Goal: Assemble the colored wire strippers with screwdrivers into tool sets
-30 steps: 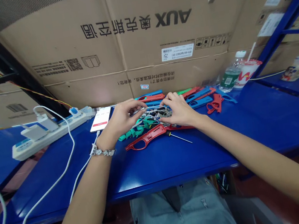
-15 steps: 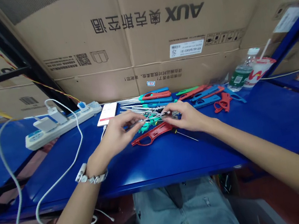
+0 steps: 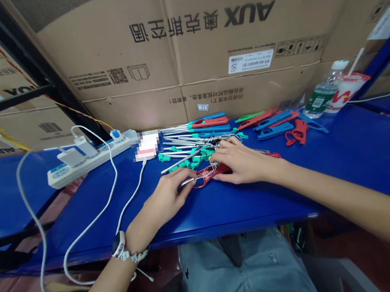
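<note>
My left hand [image 3: 170, 190] pinches a thin silver metal tube [image 3: 186, 182] at the left end of a red lighter casing [image 3: 204, 180]. Fine white wires [image 3: 215, 166] run over the casing, and the fingertips of my right hand [image 3: 237, 161] are closed on them. My right palm hides the middle of the casing; its far end [image 3: 276, 155] shows past the hand. Just behind lies a heap of silver tubes with green plastic ends [image 3: 202, 155]. Lighters with red and blue handles [image 3: 209, 122] rest at the back of that heap.
Loose blue casings [image 3: 274, 130] and a red one [image 3: 296, 133] lie to the right, near a water bottle [image 3: 319, 95] and a cup with a straw [image 3: 348, 90]. At left are a power strip [image 3: 89, 161], white cables [image 3: 114, 179] and a phone [image 3: 148, 142]. Cardboard [image 3: 204, 64] stands behind.
Both hands have come nearer the front edge, my left hand lower with the tube. The wires now lie over the red casing, which sits partly under my right hand.
</note>
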### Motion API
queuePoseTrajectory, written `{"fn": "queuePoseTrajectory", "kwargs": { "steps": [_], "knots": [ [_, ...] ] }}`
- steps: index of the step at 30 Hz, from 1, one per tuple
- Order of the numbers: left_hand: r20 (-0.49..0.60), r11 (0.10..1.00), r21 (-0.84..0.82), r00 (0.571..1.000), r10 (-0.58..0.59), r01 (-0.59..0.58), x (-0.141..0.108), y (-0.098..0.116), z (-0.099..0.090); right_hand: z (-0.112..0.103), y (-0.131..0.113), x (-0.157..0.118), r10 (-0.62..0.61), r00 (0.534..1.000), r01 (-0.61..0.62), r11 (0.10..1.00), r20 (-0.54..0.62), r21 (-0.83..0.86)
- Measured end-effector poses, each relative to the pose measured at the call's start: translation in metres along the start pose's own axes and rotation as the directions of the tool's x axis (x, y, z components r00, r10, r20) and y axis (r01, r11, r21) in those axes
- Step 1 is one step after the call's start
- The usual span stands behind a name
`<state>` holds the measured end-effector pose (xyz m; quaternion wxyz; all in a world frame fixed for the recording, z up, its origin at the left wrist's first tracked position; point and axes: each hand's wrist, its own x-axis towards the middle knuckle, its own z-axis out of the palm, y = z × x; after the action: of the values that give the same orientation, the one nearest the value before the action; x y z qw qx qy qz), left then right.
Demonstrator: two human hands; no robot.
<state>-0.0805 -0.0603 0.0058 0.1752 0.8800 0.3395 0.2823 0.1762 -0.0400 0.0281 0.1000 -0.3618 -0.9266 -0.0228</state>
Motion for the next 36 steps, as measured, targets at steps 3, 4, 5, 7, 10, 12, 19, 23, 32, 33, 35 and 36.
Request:
{"fn": "queuePoseTrajectory", "kwargs": {
  "steps": [3,4,5,7,10,12,19,23,32,33,35,36],
  "knots": [
    [0.025,1.000,-0.002,1.000,0.002,-0.002,-0.004,0.003,0.000,0.000,-0.010,-0.005,0.039,0.999,-0.039,0.998,0.007,0.048],
    [0.030,1.000,-0.005,1.000,0.009,-0.009,-0.005,0.004,0.001,0.001,-0.013,-0.008,0.047,0.999,-0.048,0.997,0.006,0.059],
    [0.032,1.000,-0.008,0.999,0.015,-0.015,-0.006,0.004,0.001,0.002,-0.015,-0.010,0.058,0.998,-0.057,0.996,0.000,0.067],
    [0.034,1.000,-0.019,0.999,0.023,-0.022,-0.007,0.003,0.002,0.005,-0.018,-0.015,0.083,0.997,-0.081,0.992,-0.011,0.097],
    [0.033,0.999,-0.035,0.999,0.034,-0.032,-0.004,-0.002,0.001,0.007,-0.017,-0.020,0.132,0.991,-0.123,0.974,-0.037,0.191],
    [0.028,0.998,-0.044,0.999,0.042,-0.040,-0.001,-0.006,-0.001,0.008,-0.013,-0.022,0.156,0.987,-0.140,0.960,-0.046,0.242],
    [0.015,1.000,-0.011,1.000,-0.011,0.011,0.002,-0.013,-0.013,0.008,-0.010,-0.013,0.123,0.992,-0.121,0.960,0.007,0.253],
    [0.002,0.999,0.041,1.000,-0.008,0.008,0.002,-0.019,-0.012,0.010,-0.009,-0.006,0.111,0.993,-0.118,0.953,0.042,0.281],
    [0.008,0.998,0.065,1.000,-0.016,0.015,-0.001,-0.022,-0.010,0.002,-0.002,0.007,0.107,0.988,-0.141,0.920,0.113,0.365],
    [-0.011,0.998,0.067,1.000,-0.008,0.009,-0.002,-0.020,-0.010,0.000,-0.003,0.008,0.104,0.988,-0.141,0.918,0.118,0.371],
    [-0.071,0.996,0.090,0.997,0.032,-0.026,-0.004,-0.016,-0.010,-0.003,-0.006,0.010,0.092,0.987,-0.138,0.911,0.135,0.389],
    [-0.103,0.991,0.115,0.992,0.073,-0.061,-0.005,-0.013,-0.011,-0.005,-0.008,0.011,0.081,0.985,-0.136,0.906,0.149,0.402]
  ]
}}
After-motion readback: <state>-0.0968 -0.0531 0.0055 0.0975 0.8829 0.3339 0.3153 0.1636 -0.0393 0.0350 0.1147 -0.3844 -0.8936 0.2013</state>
